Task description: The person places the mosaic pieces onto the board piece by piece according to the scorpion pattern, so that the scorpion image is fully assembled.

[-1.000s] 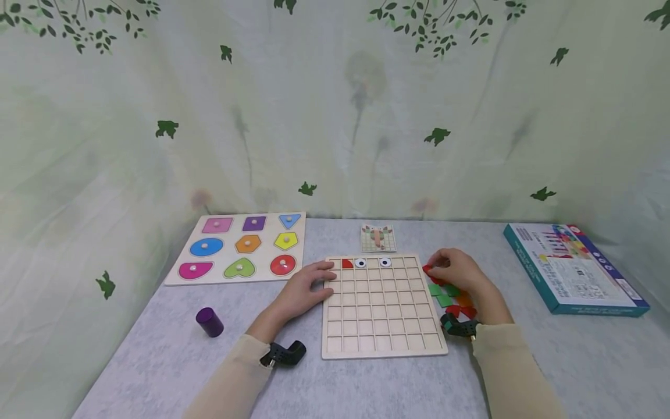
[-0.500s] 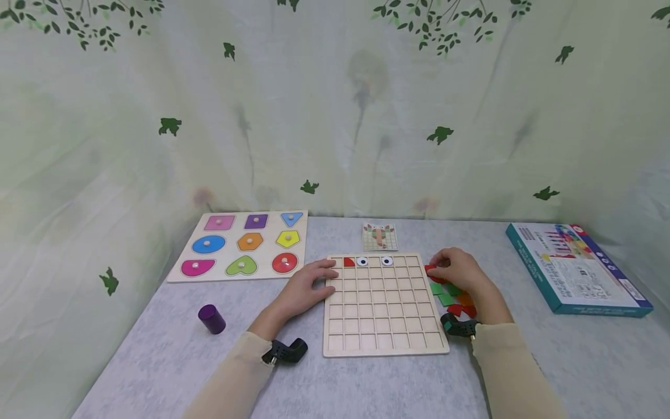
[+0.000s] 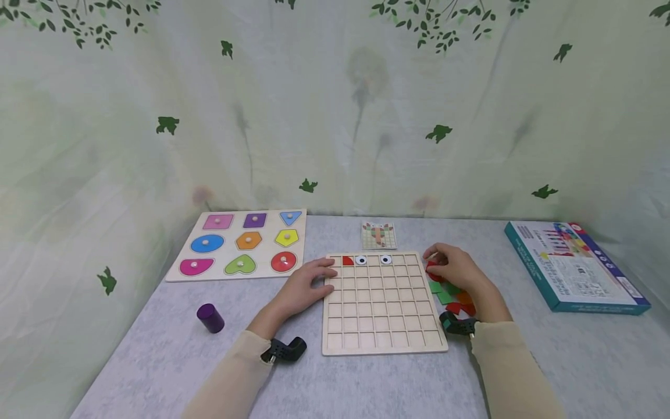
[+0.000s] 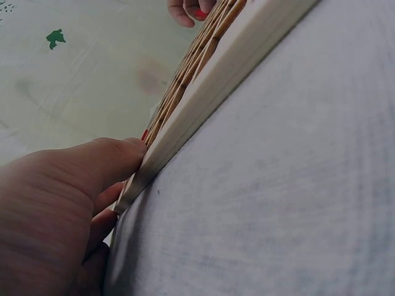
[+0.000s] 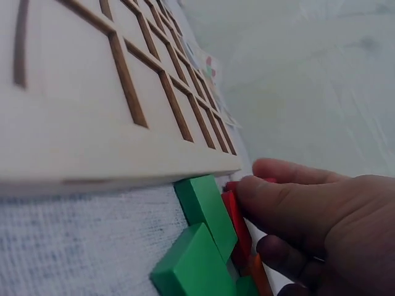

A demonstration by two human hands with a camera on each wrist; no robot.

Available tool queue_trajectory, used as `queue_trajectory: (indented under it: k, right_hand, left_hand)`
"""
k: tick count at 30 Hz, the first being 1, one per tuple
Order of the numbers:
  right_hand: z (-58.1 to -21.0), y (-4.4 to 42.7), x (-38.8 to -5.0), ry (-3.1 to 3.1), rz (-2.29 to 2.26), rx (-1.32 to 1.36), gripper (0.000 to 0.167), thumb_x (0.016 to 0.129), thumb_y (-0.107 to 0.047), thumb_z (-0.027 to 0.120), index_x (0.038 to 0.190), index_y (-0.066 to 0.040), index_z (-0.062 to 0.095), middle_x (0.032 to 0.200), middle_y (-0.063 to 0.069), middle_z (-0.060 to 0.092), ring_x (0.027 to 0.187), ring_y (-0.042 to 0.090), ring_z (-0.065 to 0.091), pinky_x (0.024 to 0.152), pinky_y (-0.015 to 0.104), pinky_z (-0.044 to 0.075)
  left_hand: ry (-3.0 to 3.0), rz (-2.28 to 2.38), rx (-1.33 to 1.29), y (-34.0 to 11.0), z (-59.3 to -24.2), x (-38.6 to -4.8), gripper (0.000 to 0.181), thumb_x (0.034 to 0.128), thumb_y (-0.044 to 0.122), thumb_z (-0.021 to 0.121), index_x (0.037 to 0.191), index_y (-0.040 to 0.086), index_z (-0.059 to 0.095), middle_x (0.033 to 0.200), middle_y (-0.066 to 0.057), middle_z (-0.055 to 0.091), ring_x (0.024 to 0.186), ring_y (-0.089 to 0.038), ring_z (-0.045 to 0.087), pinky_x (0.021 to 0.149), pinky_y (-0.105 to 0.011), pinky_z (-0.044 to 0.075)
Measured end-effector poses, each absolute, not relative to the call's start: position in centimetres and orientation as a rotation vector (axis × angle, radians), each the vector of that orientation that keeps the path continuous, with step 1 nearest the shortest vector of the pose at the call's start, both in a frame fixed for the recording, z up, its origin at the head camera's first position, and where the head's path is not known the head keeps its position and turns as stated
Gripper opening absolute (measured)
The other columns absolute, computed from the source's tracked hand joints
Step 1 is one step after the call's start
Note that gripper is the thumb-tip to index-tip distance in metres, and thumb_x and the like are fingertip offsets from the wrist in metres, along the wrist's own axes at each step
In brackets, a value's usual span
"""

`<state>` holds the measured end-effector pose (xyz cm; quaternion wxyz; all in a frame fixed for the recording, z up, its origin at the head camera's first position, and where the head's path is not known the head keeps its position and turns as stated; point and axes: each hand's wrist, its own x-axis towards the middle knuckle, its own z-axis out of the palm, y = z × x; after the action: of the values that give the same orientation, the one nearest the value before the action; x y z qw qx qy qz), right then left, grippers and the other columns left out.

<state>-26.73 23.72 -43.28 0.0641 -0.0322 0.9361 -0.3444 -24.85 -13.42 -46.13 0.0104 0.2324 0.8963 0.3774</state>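
Note:
My left hand (image 3: 303, 288) rests at the upper left edge of a wooden grid board (image 3: 384, 308), thumb against its side and fingertips at the rim. A red quarter-round piece (image 3: 348, 261) and two eye pieces (image 3: 360, 261) sit in the board's top row. Just beyond the right edge, my right hand (image 3: 458, 269) pinches a small red piece (image 4: 200, 13) between thumb and forefinger; the fingers mostly hide its shape. Below that hand lie loose green pieces (image 5: 207, 213), an orange piece (image 3: 464, 298) and more red pieces (image 3: 453, 308), partly covered by the hand and wrist.
A small pattern card (image 3: 379, 236) lies behind the board. At the back left is a knobbed shape puzzle (image 3: 267, 256); a purple cylinder (image 3: 210, 318) stands in front of it. A flat teal-sided box (image 3: 581, 273) lies to the right, and a printed curtain (image 3: 314, 116) hangs behind.
My right fingers have shifted slightly among the red pieces beside the board. The left hand stays at the board's edge. The head view has tilted a little.

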Motion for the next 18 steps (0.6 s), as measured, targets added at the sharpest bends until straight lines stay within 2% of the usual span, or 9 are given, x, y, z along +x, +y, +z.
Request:
queue_trajectory:
  k: [8, 14, 18]
  right_hand:
    - [-43.2, 23.2, -26.9, 2.840, -1.083, -0.091, 0.015, 0.097, -0.020, 0.066, 0.108, -0.012, 0.070, 0.110, 0.012, 0.069, 0.093, 0.024, 0.057, 0.080, 0.032, 0.049]
    - [-43.3, 22.7, -27.0, 2.881, -1.156, -0.089, 0.014, 0.096, -0.022, 0.067, 0.106, -0.011, 0.067, 0.105, 0.012, 0.069, 0.091, 0.024, 0.060, 0.076, 0.030, 0.050]
    - [-43.5, 22.3, -27.3, 2.889, -1.268, -0.088, 0.016, 0.097, -0.019, 0.065, 0.112, -0.012, 0.064, 0.106, 0.012, 0.065, 0.092, 0.025, 0.059, 0.075, 0.028, 0.050]
  left_hand:
    - [2.794, 1.183, 0.718, -13.4, -46.1, -24.7, 0.033, 0.0911, 0.019, 0.072, 0.123, 0.013, 0.070, 0.149, -0.002, 0.054, 0.146, -0.027, 0.041, 0.119, -0.048, 0.034]
    - [2.787, 1.193, 0.719, -13.5, -46.0, -24.7, 0.032, 0.0914, 0.019, 0.072, 0.123, 0.013, 0.070, 0.149, -0.003, 0.053, 0.146, -0.027, 0.041, 0.119, -0.048, 0.034]
    - [2.779, 1.196, 0.709, -13.4, -46.0, -24.7, 0.033, 0.0915, 0.019, 0.072, 0.124, 0.014, 0.070, 0.150, -0.002, 0.053, 0.146, -0.027, 0.041, 0.119, -0.048, 0.034]
